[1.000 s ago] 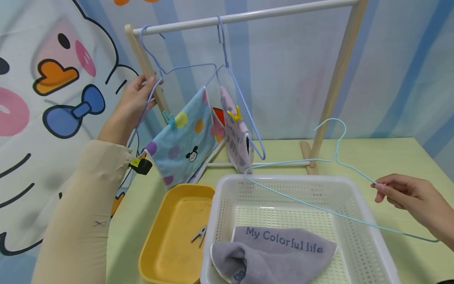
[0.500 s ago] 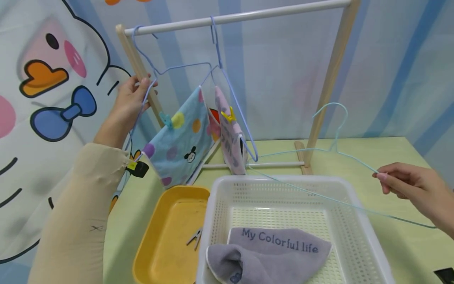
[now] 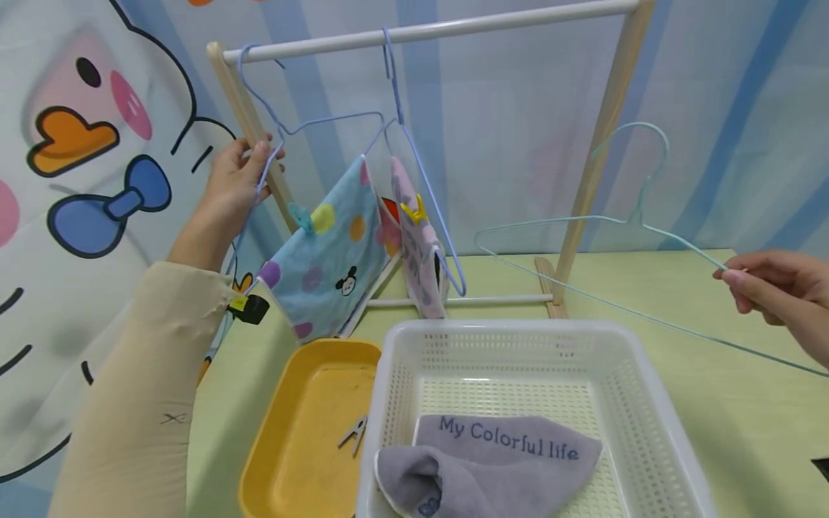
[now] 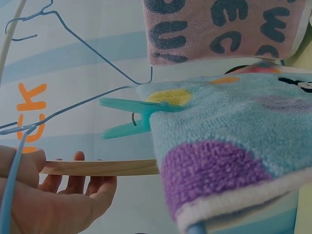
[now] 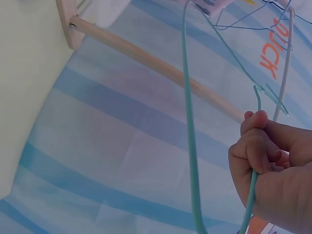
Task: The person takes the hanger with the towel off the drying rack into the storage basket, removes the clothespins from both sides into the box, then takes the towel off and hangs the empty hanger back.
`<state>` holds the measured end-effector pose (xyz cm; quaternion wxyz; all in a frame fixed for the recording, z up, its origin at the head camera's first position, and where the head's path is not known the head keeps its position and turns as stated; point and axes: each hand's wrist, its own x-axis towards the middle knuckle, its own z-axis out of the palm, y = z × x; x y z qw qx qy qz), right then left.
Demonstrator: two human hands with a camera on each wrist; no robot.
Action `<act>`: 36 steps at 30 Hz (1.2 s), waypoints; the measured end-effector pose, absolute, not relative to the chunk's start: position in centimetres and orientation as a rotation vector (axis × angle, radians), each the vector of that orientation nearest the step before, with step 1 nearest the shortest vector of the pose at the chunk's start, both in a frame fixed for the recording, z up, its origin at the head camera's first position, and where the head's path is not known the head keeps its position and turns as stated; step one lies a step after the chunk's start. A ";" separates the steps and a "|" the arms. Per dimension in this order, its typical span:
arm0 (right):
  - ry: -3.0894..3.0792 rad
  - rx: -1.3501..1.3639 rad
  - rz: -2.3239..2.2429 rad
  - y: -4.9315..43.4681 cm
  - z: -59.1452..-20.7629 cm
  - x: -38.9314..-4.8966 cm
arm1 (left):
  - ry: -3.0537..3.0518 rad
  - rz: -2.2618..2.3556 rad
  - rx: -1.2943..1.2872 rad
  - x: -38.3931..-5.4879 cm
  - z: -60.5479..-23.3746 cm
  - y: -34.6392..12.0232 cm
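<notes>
My right hand (image 3: 780,288) pinches one shoulder of a mint-green wire hanger (image 3: 579,217), held in the air right of the rack with its hook up. In the right wrist view, thumb and curled fingers close round the hanger's wire (image 5: 253,187). At the left, my left hand (image 3: 236,173) grips the wooden post (image 4: 102,168) of the drying rack, fingers behind it. Two blue hangers (image 3: 337,119) hang from the white rail (image 3: 453,31). A dotted light-blue towel (image 3: 330,252) is clipped on one by a teal clothespin (image 4: 134,117); a pink towel (image 3: 414,237) with a yellow clothespin (image 3: 414,208) hangs beside it.
On the table (image 3: 764,403), a white perforated basket (image 3: 654,403) holds a grey towel (image 3: 512,460) with lettering. Left of it, a yellow tray (image 3: 298,432) contains a grey clothespin (image 3: 355,433). A printed cloth backdrop (image 3: 499,144) hangs behind the rack.
My right hand has raised the mint-green hanger and shifted slightly right; its hook now overlaps the rack's right post higher up. The left hand stays on the left post. The view has shifted slightly.
</notes>
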<state>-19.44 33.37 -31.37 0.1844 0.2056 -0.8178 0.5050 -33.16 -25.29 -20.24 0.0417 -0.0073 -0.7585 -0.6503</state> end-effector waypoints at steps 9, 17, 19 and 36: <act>-2.324 0.384 1.150 32.4 -27.2 -20.9 | -2.317 -2.004 -0.026 -33.2 -20.3 -25.4; -2.332 0.277 0.950 30.3 -22.4 -22.5 | -2.312 -1.995 -0.037 -33.1 -20.3 -25.5; -2.341 0.270 0.929 29.5 -21.2 -23.0 | -2.308 -1.994 -0.040 -33.2 -20.3 -25.5; -2.567 0.214 0.726 27.0 -20.3 -25.9 | -2.335 -1.913 -0.060 -33.4 -20.6 -25.7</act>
